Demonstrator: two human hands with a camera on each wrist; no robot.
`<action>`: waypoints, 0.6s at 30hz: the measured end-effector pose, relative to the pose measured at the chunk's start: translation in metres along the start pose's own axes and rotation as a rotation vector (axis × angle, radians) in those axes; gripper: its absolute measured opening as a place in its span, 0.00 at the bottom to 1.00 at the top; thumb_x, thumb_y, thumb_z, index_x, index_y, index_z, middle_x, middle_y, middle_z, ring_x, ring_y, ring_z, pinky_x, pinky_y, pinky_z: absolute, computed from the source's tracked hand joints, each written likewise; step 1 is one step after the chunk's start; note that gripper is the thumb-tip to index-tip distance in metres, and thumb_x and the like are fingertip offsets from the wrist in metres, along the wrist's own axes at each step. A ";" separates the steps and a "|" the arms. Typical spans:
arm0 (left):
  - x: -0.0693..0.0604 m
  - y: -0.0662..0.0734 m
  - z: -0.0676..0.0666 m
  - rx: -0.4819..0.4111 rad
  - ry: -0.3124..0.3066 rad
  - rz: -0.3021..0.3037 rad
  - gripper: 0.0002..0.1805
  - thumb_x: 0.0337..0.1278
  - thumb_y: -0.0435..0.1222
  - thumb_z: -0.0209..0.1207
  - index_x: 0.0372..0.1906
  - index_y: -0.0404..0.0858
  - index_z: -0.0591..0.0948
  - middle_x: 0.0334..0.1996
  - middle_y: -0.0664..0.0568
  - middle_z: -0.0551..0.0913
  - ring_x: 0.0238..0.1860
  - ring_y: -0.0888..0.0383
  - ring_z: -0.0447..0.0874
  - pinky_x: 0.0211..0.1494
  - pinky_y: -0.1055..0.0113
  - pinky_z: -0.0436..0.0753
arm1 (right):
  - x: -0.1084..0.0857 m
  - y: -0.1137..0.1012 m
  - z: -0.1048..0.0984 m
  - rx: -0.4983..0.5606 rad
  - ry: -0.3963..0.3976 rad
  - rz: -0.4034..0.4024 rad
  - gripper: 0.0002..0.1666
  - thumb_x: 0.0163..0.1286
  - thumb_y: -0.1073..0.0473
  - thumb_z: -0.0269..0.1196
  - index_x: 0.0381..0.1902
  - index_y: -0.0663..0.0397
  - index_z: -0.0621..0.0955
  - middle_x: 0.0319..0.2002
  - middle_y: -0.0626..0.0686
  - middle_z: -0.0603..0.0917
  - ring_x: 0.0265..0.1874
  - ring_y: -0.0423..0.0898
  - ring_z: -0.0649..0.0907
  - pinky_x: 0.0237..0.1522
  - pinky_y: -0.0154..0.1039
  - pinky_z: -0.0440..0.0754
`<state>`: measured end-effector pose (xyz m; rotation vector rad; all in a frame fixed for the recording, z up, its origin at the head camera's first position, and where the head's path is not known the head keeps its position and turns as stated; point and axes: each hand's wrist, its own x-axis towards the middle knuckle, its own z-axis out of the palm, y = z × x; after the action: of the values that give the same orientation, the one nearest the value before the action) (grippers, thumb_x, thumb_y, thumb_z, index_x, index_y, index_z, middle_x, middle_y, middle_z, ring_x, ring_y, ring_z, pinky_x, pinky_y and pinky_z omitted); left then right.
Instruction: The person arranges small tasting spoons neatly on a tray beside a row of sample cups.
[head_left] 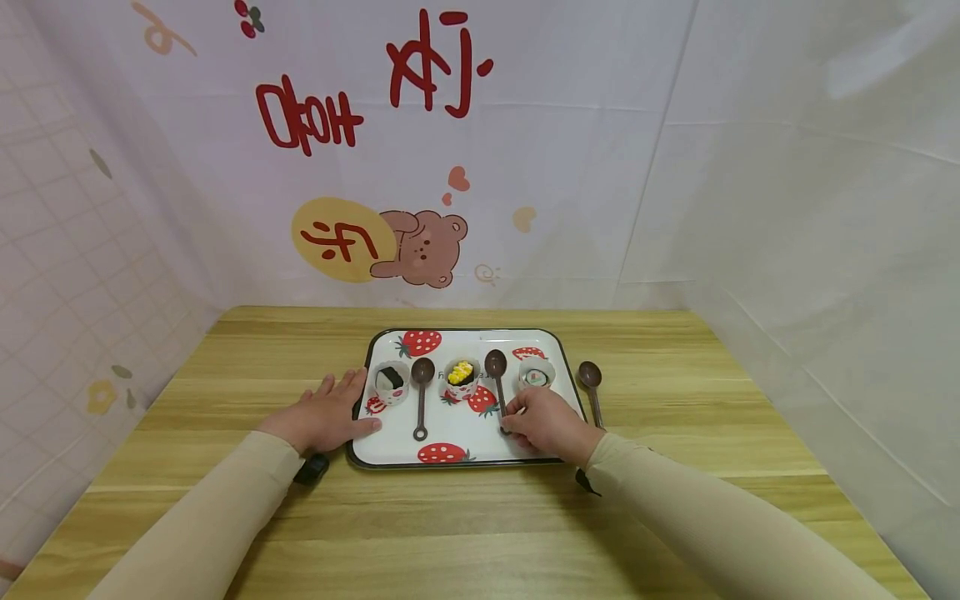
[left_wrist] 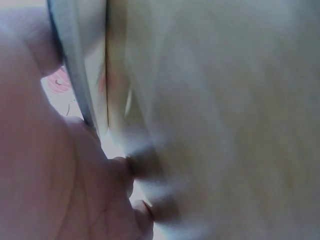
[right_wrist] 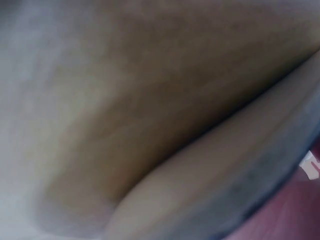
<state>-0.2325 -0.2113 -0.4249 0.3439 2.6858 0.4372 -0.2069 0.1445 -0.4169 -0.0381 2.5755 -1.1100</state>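
In the head view, my right hand (head_left: 553, 423) pinches the handle end of a brown spoon (head_left: 496, 364) lying on a white strawberry-print tray (head_left: 465, 433). My left hand (head_left: 322, 417) rests at the tray's left edge, fingers spread and thumb over the rim; the left wrist view shows its palm beside that rim (left_wrist: 75, 60). Three paper cups stand in a row on the tray: one with a rice ball (head_left: 389, 378), one with yellow-topped sushi (head_left: 461, 372), one with a sushi roll (head_left: 535, 378). Between the first two lies another brown spoon (head_left: 422, 369).
A third brown spoon (head_left: 590, 375) lies on the wooden table (head_left: 465, 533), just right of the tray. Behind the table hangs a white cloth (head_left: 570, 167) with a printed bear and red characters. The right wrist view is mostly blurred, with the tray rim (right_wrist: 225, 190) crossing it.
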 end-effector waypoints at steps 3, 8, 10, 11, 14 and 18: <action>0.008 -0.007 0.005 0.002 0.011 0.004 0.63 0.65 0.72 0.54 0.86 0.35 0.43 0.85 0.31 0.44 0.83 0.23 0.36 0.78 0.23 0.43 | 0.000 0.000 0.000 0.014 -0.016 0.018 0.05 0.74 0.59 0.68 0.36 0.54 0.86 0.21 0.49 0.81 0.20 0.40 0.77 0.22 0.32 0.75; 0.015 -0.015 0.010 -0.009 0.024 0.010 0.65 0.63 0.74 0.54 0.87 0.37 0.42 0.85 0.33 0.44 0.83 0.24 0.35 0.78 0.22 0.41 | 0.001 -0.002 0.000 0.008 -0.027 0.024 0.06 0.74 0.59 0.69 0.36 0.54 0.86 0.22 0.49 0.82 0.20 0.40 0.77 0.22 0.31 0.75; 0.015 -0.017 0.012 -0.010 0.030 0.012 0.66 0.61 0.75 0.53 0.86 0.36 0.43 0.85 0.32 0.44 0.83 0.24 0.35 0.78 0.22 0.41 | 0.001 -0.002 0.001 0.004 -0.027 0.023 0.06 0.73 0.60 0.69 0.35 0.55 0.86 0.21 0.49 0.82 0.20 0.39 0.77 0.22 0.30 0.75; 0.015 -0.017 0.012 -0.005 0.031 0.012 0.67 0.61 0.76 0.53 0.86 0.35 0.43 0.85 0.32 0.44 0.83 0.23 0.35 0.78 0.22 0.41 | 0.001 -0.002 0.001 0.003 -0.026 0.023 0.06 0.73 0.60 0.69 0.34 0.55 0.86 0.21 0.49 0.82 0.20 0.39 0.77 0.22 0.30 0.75; 0.013 -0.015 0.011 0.000 0.030 0.008 0.68 0.60 0.77 0.51 0.86 0.34 0.42 0.85 0.32 0.43 0.83 0.24 0.35 0.78 0.22 0.40 | 0.003 -0.002 0.002 0.010 -0.026 0.028 0.07 0.73 0.61 0.69 0.33 0.55 0.85 0.20 0.49 0.82 0.19 0.39 0.76 0.22 0.30 0.75; 0.010 -0.011 0.007 0.002 0.015 0.002 0.66 0.63 0.75 0.52 0.86 0.35 0.41 0.85 0.33 0.43 0.83 0.24 0.35 0.79 0.23 0.41 | 0.004 -0.002 0.003 0.010 -0.025 0.033 0.07 0.72 0.61 0.69 0.33 0.55 0.85 0.20 0.49 0.81 0.18 0.39 0.75 0.21 0.29 0.75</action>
<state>-0.2399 -0.2171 -0.4386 0.3452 2.7011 0.4400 -0.2096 0.1402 -0.4182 -0.0071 2.5386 -1.1037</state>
